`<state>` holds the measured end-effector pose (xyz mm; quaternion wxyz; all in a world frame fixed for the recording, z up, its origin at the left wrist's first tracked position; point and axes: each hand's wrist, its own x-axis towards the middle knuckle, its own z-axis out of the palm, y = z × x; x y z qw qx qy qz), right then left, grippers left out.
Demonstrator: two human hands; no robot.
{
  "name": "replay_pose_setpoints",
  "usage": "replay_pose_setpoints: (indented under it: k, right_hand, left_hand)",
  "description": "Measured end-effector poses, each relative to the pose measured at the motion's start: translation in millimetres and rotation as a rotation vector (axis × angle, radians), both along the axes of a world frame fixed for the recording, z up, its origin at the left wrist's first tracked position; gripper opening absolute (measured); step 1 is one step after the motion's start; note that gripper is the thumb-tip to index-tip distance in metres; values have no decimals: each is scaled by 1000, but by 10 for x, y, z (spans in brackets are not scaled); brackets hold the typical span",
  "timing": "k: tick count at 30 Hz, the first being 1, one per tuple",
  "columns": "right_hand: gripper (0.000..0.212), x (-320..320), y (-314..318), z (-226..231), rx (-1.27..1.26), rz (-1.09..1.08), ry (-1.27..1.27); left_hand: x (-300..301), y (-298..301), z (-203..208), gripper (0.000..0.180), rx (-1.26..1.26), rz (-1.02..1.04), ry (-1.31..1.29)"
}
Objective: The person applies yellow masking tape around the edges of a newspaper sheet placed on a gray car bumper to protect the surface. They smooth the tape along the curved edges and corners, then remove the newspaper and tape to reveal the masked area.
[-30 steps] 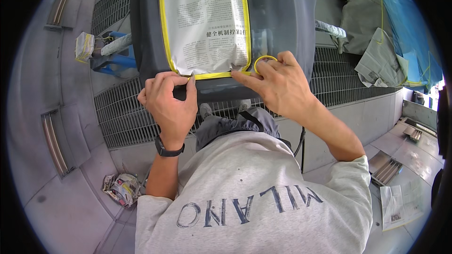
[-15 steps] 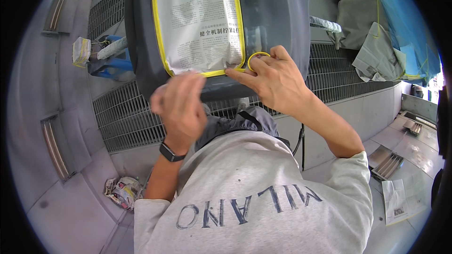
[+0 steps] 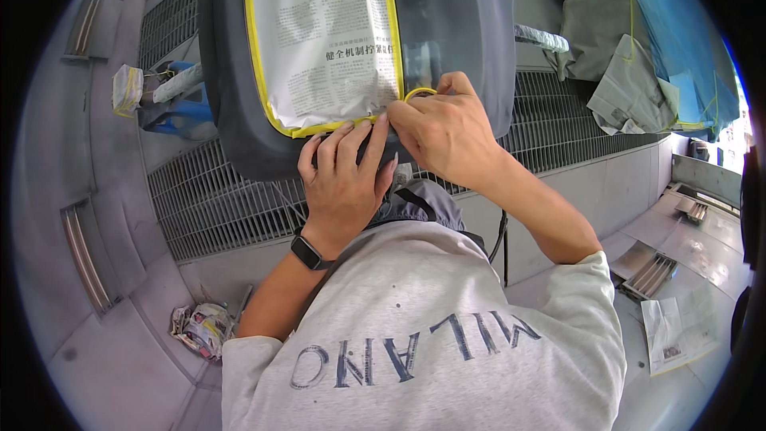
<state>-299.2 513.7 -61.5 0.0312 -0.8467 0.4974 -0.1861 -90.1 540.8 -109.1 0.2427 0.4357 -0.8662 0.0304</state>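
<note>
Nearest me is the person's pale grey T-shirt (image 3: 479,303), lettered across the chest, with a dark-banded watch (image 3: 309,253) on the left wrist. Beyond it the left hand (image 3: 341,191) lies palm down, its fingers (image 3: 346,149) extended and slightly apart, closed on nothing. Their tips rest along the lower run of yellow tape (image 3: 311,131), and the thumb stands off to the side.

Just beside it, the right hand (image 3: 447,136) has its fingers bent and drawn together on a yellow tape roll (image 3: 420,90). Only the upper arc of the ring shows above the knuckles; I can't see exactly how the fingertips meet the tape, for the hand covers them. The two hands nearly meet at the lower right corner of a newspaper sheet (image 3: 319,24), which lies flat on a dark grey panel (image 3: 459,16), yellow tape bordering its visible sides and its rounded lower left corner.

Under and past the panel runs a metal floor grating (image 3: 215,199). On the left, a crumpled paper bundle (image 3: 206,329) sits on the floor, and farther up a blue stool (image 3: 179,120) stands near the panel. Off to the right hang a grey cover (image 3: 602,24) and blue plastic sheeting (image 3: 690,40).
</note>
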Motion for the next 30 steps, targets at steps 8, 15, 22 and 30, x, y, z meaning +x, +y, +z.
replay_pose_setpoints:
  k: [8, 15, 22, 30]
  right_hand:
    - [19, -181, 8, 98, -248, -119, -418]
    - [32, -10, 302, -258, -236, 60, -113]
    - [32, 46, 312, -339, -237, -17, -100]
    - [34, 89, 307, -316, -244, -15, -124]
  left_hand:
    - [-82, 42, -5, 57, -14, 75, -51]
    - [167, 105, -128, 61, -32, 101, -133]
    - [788, -22, -206, 56, -87, 171, -157]
    - [1098, -240, -293, 50, -227, -28, -95]
